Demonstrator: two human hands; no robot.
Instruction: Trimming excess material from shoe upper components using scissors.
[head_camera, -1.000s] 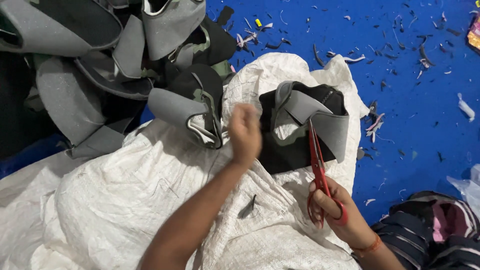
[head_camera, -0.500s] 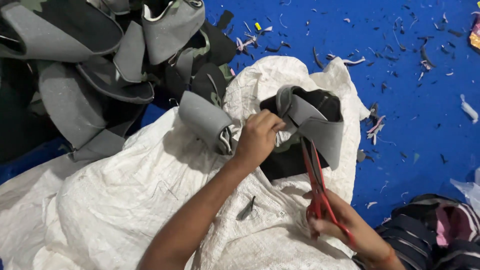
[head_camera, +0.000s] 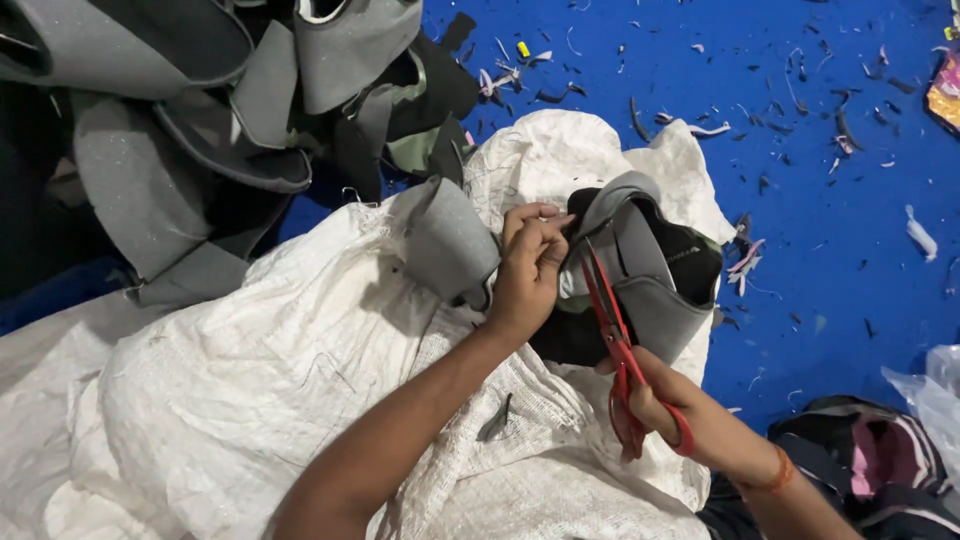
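Note:
My left hand (head_camera: 528, 268) grips a grey padded fabric piece (head_camera: 445, 240) and pinches it against a grey and black fabric piece (head_camera: 650, 290) lying on a white woven sack (head_camera: 260, 390). My right hand (head_camera: 668, 408) holds red-handled scissors (head_camera: 610, 330), blades pointing up toward the left hand's fingers and lying over the grey and black piece.
A pile of grey and black fabric pieces (head_camera: 200, 110) lies at the upper left. Blue floor (head_camera: 820, 230) is strewn with small fabric scraps. A clear plastic bag (head_camera: 925, 395) and striped dark cloth (head_camera: 860, 470) sit at the lower right.
My left hand has moved right with the grey padded piece, up to the grey and black piece. The scissors have tilted closer to my left hand.

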